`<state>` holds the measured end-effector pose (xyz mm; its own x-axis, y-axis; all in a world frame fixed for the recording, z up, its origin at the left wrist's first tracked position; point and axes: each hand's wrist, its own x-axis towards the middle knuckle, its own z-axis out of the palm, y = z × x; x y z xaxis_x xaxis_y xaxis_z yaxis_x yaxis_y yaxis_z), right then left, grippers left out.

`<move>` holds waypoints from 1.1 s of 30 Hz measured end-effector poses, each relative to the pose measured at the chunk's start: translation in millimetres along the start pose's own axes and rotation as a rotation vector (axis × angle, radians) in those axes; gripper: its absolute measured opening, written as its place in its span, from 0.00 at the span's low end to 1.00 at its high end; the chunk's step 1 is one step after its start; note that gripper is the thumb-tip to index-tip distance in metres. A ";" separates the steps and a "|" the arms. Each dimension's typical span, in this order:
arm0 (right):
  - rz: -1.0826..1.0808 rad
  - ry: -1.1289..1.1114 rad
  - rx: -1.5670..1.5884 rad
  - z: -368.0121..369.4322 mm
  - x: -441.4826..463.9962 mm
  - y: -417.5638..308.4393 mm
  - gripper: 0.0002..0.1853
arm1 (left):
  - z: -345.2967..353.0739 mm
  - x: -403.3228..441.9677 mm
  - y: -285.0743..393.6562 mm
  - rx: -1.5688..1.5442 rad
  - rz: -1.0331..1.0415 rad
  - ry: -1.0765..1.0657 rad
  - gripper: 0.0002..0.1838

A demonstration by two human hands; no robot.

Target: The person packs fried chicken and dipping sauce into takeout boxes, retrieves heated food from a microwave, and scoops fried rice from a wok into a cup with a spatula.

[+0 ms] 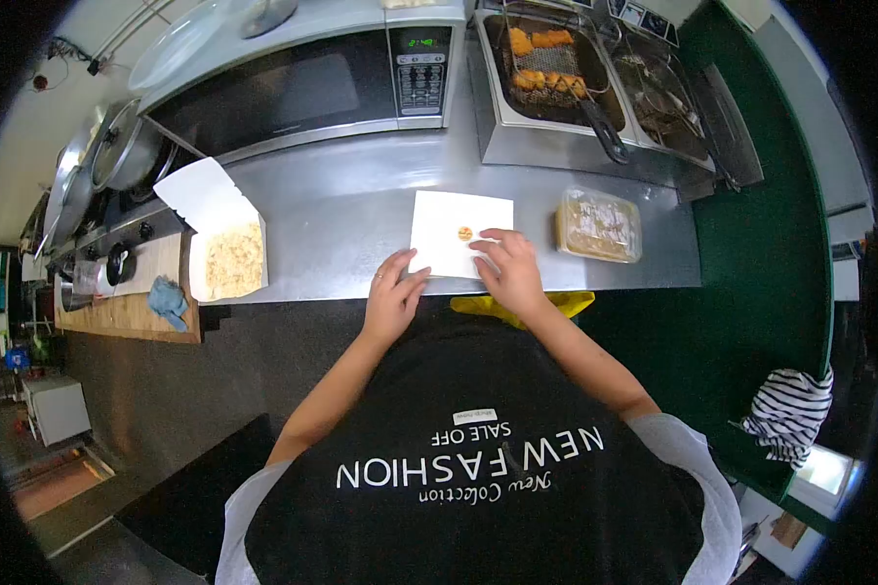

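A white square takeaway box (439, 219), or a flat piece of white card, lies on the steel counter in front of me. On its top is a small round orange sticker (465, 234). My left hand (392, 295) rests at its near left corner, fingers apart and touching the edge. My right hand (512, 268) reaches over its near right side, with spread, bent fingertips on the top beside the sticker. Right of it sits a lidded clear plastic tub (598, 226) with brownish contents. To the left, an open white takeaway box (229, 261) is filled with rice.
A microwave (293, 88) stands behind the counter (341, 214). At the back right, a deep fryer (527, 136) holds a basket with fried pieces; its black handle (605, 132) sticks out towards me. A blue cloth (168, 302) lies on the wooden board at left. Something yellow (576, 304) shows below the counter edge.
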<state>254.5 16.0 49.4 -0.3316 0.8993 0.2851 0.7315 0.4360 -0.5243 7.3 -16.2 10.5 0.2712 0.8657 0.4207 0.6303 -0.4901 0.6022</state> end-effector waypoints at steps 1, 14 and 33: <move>-0.039 -0.013 0.003 1.8 7.2 -5.0 0.19 | -0.3 -1.3 1.9 -0.027 -0.015 -0.004 0.18; -0.135 -0.126 -0.200 41.2 41.1 -29.7 0.23 | 2.5 -9.9 4.4 -0.150 -0.120 -0.049 0.22; 0.041 0.179 -0.026 19.6 32.6 -18.1 0.28 | 17.8 12.5 -22.7 -0.776 -0.515 -0.032 0.39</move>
<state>218.8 38.1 52.4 -0.1912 0.8947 0.4035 0.7583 0.3957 -0.5181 9.3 7.6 -10.0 0.1209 0.9920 -0.0362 0.0189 0.0342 0.9992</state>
